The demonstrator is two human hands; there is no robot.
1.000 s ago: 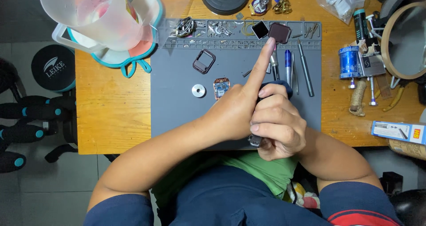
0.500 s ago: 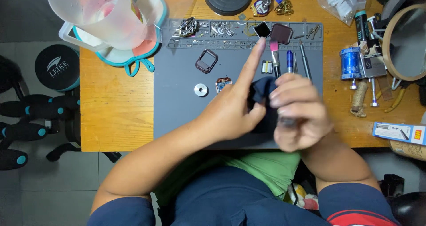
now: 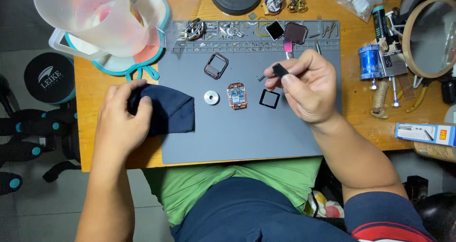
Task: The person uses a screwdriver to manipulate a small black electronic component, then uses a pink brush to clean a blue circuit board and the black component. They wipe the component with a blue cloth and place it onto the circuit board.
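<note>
1. My left hand (image 3: 121,118) rests at the left edge of the grey work mat (image 3: 247,142), fingers curled over a folded dark blue cloth (image 3: 168,111) and pinching its left side; the cloth lies half on the mat and half under my palm.
2. My right hand (image 3: 306,87) hovers above the right half of the mat, thumb and forefinger pressed together on a small black piece (image 3: 280,70) (flat and dark; I cannot tell more of its shape), with the other fingers curled in.
3. Just below that pinch, a thin black square frame (image 3: 269,98) lies flat on the mat, apart from my fingers.
4. To its left sits a small circuit module (image 3: 236,95) with a blue face and copper-coloured rim, and left of that a round silver disc (image 3: 212,97).
5. Above the disc lies an empty watch case (image 3: 216,65), dark reddish, tilted a little.
6. Along the mat's top trays are small metal parts, a black square glass (image 3: 274,29) and a dark purple square piece (image 3: 295,33) beside it.
7. On the wooden table (image 3: 95,147), off the mat, a clear plastic jug (image 3: 90,14) stands at the upper left and a blue spool (image 3: 369,61) at the right.
</note>
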